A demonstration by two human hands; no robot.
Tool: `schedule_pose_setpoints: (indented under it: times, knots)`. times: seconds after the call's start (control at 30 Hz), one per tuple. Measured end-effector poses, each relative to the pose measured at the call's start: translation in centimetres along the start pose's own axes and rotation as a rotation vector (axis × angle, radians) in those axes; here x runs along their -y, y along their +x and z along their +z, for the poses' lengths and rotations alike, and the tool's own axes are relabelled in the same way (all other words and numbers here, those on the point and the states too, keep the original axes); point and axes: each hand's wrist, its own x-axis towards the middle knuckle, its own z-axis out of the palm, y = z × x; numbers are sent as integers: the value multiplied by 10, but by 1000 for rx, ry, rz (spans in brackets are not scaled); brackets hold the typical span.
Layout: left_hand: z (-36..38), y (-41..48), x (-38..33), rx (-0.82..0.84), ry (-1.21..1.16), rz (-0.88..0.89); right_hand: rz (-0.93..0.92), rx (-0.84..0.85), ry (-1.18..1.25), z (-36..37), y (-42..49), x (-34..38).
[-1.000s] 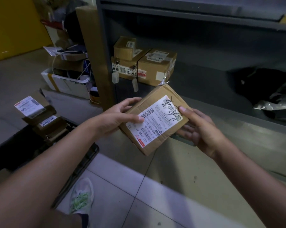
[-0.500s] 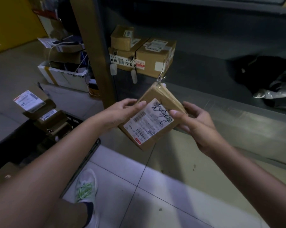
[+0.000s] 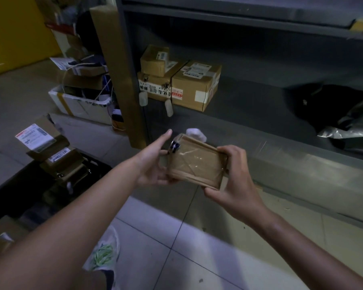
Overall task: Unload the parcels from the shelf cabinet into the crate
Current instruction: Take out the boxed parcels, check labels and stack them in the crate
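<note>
L hand [image 3: 152,166] & R hand [image 3: 237,185] grip taped parcel [image 3: 197,164].

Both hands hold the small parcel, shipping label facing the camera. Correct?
Not quite. The left hand and right hand do hold the small parcel, but the head view shows its plain taped side facing the camera, not the label.
</note>
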Motion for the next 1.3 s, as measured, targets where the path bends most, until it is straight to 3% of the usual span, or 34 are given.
schedule_pose_setpoints:
  times: [0.17, 0.3, 0.43, 0.63, 0.73, 0.93, 1.1, 1.2, 1.3]
  knots:
    - [7, 3, 3, -77, 55, -5, -154, 42, -168, 5, -11, -9]
    - [15, 3, 0, -120, 20, 74, -147, 145, -203, 0, -13, -20]
    - [14, 8, -1, -185, 68, 308, 25, 177, -88, 0, -12, -24]
    - [15, 8, -5, -189, 318, 492, 556, -2, 489, -8, 9, -17]
    - [19, 11, -2, -209, 607, 605, 717, -67, 698, -18, 20, -9]
    - [22, 9, 19, -220, 1316, 976, 986, -6, 1093, -20, 25, 1]
    - [25, 13, 26, -372, 1610, 1109, 995, -10, 1121, -14, 26, 7]
    - [25, 15, 28, -393, 1651, 1137, 1012, 31, 1068, -13, 28, 7]
    - [23, 13, 24, -353, 1596, 1055, 993, -27, 960, -13, 28, 2]
